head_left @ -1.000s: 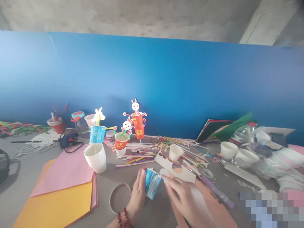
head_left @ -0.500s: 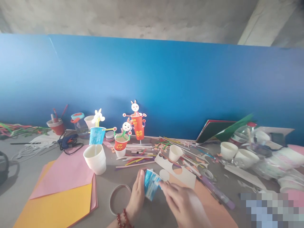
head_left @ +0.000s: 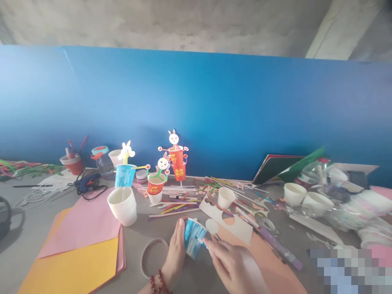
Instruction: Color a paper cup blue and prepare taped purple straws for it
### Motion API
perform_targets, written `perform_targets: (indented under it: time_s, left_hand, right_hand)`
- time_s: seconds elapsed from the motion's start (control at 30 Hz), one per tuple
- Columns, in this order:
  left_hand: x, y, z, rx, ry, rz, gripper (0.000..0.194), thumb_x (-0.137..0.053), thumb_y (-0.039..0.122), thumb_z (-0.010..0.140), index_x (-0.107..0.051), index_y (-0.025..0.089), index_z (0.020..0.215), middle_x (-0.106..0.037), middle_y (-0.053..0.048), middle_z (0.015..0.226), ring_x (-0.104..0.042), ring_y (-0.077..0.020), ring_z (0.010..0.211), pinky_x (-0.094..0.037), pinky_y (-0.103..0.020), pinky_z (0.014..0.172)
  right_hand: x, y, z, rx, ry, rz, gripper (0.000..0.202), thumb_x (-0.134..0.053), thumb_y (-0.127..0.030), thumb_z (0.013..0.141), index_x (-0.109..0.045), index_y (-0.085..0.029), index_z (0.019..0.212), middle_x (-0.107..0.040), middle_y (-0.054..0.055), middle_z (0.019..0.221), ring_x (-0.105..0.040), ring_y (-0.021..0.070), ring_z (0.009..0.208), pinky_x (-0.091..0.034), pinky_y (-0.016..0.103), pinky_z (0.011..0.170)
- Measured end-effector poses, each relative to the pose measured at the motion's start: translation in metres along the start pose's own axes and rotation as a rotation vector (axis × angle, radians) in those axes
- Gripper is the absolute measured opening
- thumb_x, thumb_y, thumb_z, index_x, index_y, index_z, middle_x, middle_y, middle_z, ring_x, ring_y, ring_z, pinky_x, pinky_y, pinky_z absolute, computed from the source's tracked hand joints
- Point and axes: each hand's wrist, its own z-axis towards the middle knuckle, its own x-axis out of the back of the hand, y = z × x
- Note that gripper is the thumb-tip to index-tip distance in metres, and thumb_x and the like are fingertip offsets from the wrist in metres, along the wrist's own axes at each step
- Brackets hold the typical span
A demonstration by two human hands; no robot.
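My left hand is closed around a small blue-and-white streaky paper cup, tipped over the grey table. My right hand pinches a thin blue stick, its tip at the cup's side. A flat grey ring lies near my left hand.

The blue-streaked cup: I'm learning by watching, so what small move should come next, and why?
Probably a short stroke of the blue stick over the pale streaks on the cup. White shows between the blue patches, the left hand holds the cup tilted, and the right hand has the stick's tip at its side, though contact is hard to make out.
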Motion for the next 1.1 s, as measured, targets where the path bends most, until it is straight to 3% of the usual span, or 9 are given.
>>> perform_targets:
  time_s: [0.17,0.37,0.53,0.73,0.97,1.1]
  left_hand:
    - [-0.002,0.008,-0.004,-0.063,-0.002,0.085,0.067,-0.039,0.071,0.089,-0.06,0.017,0.122,-0.061,-0.014,0.136,-0.046,-0.0325,0.135,-0.029,-0.044,0.117]
    - [-0.007,0.014,-0.009,-0.118,-0.045,0.106,0.058,-0.039,0.065,0.091,-0.058,0.019,0.12,-0.062,-0.014,0.134,-0.05,-0.03,0.132,-0.037,-0.042,0.114]
    - [-0.007,0.016,-0.009,-0.081,0.003,0.15,0.054,-0.036,0.06,0.092,-0.056,0.019,0.12,-0.059,-0.016,0.137,-0.045,-0.0301,0.138,-0.031,-0.046,0.118]
    - [-0.009,0.017,-0.009,-0.115,-0.005,0.16,0.048,-0.036,0.056,0.094,-0.057,0.02,0.119,-0.063,-0.014,0.131,-0.054,-0.0278,0.13,-0.037,-0.043,0.114]
    - [-0.008,0.01,-0.01,-0.08,-0.018,0.164,0.054,-0.036,0.054,0.093,-0.051,0.018,0.13,-0.052,-0.014,0.148,-0.045,-0.0256,0.139,-0.033,-0.04,0.119]
    - [-0.008,0.01,-0.009,-0.037,0.033,0.151,0.057,-0.039,0.055,0.092,-0.052,0.018,0.133,-0.048,-0.013,0.152,-0.039,-0.0264,0.143,-0.031,-0.039,0.12]
  right_hand:
    - [0.001,-0.001,0.012,-0.031,0.126,-0.062,0.04,-0.034,-0.019,0.099,-0.068,-0.023,0.119,-0.07,0.001,0.07,-0.07,0.0169,0.056,-0.043,0.025,0.05]
    - [0.003,-0.007,0.023,0.007,0.116,-0.115,0.041,-0.034,-0.018,0.098,-0.069,-0.023,0.119,-0.069,0.0,0.068,-0.07,0.0175,0.052,-0.041,0.027,0.046]
    - [0.011,-0.003,0.014,-0.03,0.103,-0.111,0.041,-0.034,-0.019,0.098,-0.07,-0.025,0.118,-0.072,-0.001,0.07,-0.07,0.017,0.053,-0.041,0.027,0.047]
    - [0.009,-0.004,0.012,-0.038,0.111,-0.132,0.041,-0.036,-0.018,0.097,-0.07,-0.024,0.118,-0.073,0.0,0.071,-0.07,0.0163,0.053,-0.04,0.027,0.047]
    - [0.01,-0.013,0.027,0.008,0.11,-0.238,0.039,-0.043,-0.014,0.091,-0.072,-0.025,0.115,-0.069,-0.002,0.066,-0.068,0.017,0.047,-0.038,0.028,0.043]
    - [0.015,-0.009,0.024,0.01,0.083,-0.263,0.042,-0.044,-0.011,0.088,-0.072,-0.026,0.117,-0.071,-0.002,0.068,-0.069,0.0161,0.049,-0.041,0.026,0.043]
